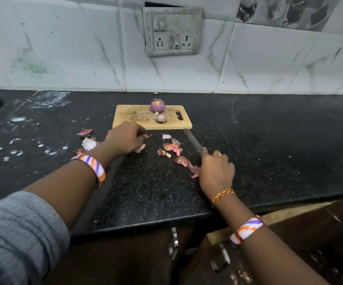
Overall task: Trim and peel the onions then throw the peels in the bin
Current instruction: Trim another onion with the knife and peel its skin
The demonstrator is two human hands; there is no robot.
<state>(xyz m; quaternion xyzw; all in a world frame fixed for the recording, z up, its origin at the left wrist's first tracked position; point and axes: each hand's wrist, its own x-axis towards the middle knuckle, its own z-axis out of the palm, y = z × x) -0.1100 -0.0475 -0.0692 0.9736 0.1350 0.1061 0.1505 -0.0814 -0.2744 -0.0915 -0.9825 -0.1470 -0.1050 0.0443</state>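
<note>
Two onions (pixel 158 105) parked on board (pixel 125 120) at twelve o'clock; left hand (pixel 125 138) curled gathering peels (pixel 173 148); right hand (pixel 216 169) closed round knife (pixel 193 141), kept clear at three o'clock.

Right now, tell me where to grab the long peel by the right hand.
Pinch the long peel at its wide far end, coming from above on its left. It lies flat on the counter, and its near tip sits against the right hand.

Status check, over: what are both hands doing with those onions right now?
Left hand gathering peels on the counter. Right hand shut on knife. Two peeled onions on the board. Nothing in the way.
</note>
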